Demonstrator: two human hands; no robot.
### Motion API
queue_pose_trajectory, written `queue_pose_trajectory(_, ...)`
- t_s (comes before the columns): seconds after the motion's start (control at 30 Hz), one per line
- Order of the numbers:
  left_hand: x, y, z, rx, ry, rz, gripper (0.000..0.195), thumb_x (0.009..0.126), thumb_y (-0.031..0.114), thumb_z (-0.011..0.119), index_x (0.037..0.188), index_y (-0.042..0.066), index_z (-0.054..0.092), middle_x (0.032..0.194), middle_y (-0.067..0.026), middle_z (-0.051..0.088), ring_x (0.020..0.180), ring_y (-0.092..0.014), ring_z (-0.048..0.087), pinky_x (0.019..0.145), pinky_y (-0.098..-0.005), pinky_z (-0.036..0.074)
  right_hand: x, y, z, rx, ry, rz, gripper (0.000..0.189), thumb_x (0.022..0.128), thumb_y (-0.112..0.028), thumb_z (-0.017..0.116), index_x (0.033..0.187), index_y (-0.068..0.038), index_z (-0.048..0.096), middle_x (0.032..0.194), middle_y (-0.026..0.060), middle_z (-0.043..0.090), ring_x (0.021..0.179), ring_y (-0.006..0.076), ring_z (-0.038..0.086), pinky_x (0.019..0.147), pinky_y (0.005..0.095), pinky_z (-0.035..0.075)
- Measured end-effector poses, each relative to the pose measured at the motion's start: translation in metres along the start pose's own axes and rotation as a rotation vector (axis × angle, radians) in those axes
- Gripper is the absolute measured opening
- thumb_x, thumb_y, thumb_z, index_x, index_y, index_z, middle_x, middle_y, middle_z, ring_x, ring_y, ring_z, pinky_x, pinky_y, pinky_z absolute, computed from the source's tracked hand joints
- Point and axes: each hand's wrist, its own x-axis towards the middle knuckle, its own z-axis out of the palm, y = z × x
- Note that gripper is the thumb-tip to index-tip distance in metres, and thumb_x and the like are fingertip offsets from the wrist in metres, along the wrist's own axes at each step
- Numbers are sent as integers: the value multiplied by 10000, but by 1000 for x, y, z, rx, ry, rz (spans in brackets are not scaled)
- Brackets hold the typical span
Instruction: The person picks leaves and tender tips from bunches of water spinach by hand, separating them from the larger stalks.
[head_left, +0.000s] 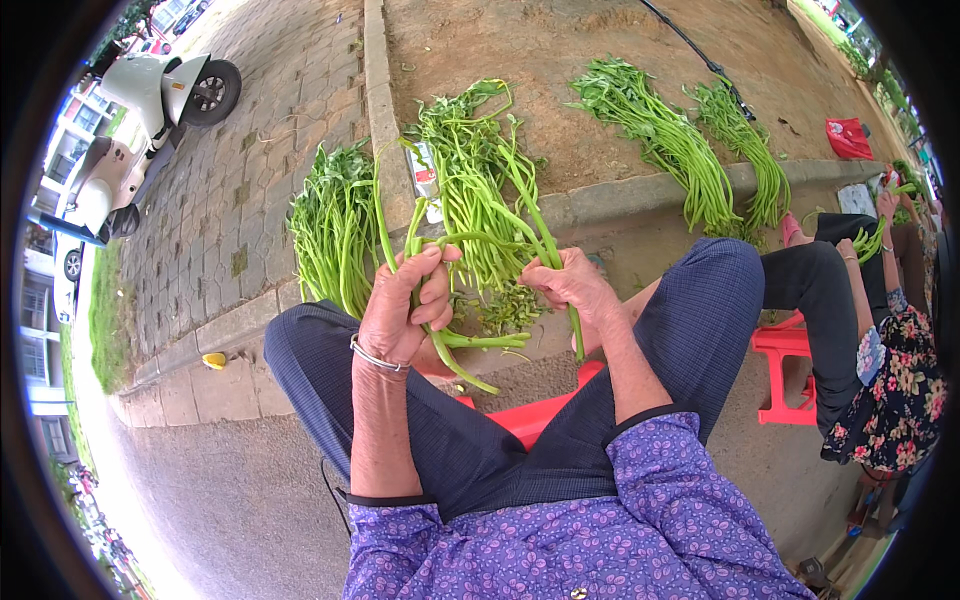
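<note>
My left hand (412, 300), with a bangle at the wrist, grips several green stems (466, 369); their cut ends stick out below the fist. Across from it, my right hand (576, 289) pinches thick green stalks (546, 229) between thumb and fingers. A thin strand spans the gap between both hands. Just beyond them lies a pile of long-stemmed leafy greens (476, 195). A second leafy bundle (334, 232) rests by my left knee. Leaf scraps (506, 309) are scattered on the ground below my hands.
Two more bundles of greens (667, 142) (750, 154) lie across the kerb (600, 196). Under me is a red plastic stool (536, 415). To the right, a seated person (892, 375) also handles greens. A scooter (142, 127) stands on the paving at left.
</note>
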Motion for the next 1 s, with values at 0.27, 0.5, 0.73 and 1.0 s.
queue_pose_trajectory(0.27, 2, -6, 1, 66, 25, -57, 228, 926, 173, 440, 968, -12, 566, 548, 55, 373, 381, -29, 278, 376, -199, 292, 15, 18, -7, 60, 280, -27, 84, 709, -116, 634, 673, -55, 588, 489, -62, 444, 388, 42, 381, 361, 223, 289)
queue_pose_trajectory(0.5, 3, -12, 2, 62, 29, -58, 230, 928, 175, 442, 981, -15, 560, 555, 53, 377, 385, -31, 280, 380, -204, 296, 30, 41, -14, -551, 672, -235, 249, 702, -198, 591, 588, 18, 543, 489, 70, 504, 482, 184, 524, 509, 360, 418)
queue_pose_trajectory(0.73, 12, -12, -10, -25, 124, 62, 238, 936, 195, 450, 1061, 8, 528, 602, 41, 373, 434, -47, 304, 441, -227, 332, 41, 59, -29, -99, 662, -93, 216, 804, -263, 565, 781, -50, 589, 506, -10, 455, 383, 67, 392, 363, 248, 332)
queue_pose_trajectory(1.0, 18, -22, -4, 34, 189, 202, 221, 927, 198, 490, 1036, 14, 544, 605, 26, 422, 453, -56, 368, 412, -231, 363, 16, 24, -13, 419, 341, -50, 246, 813, -261, 577, 911, -38, 613, 595, -13, 493, 420, 70, 415, 398, 233, 375)
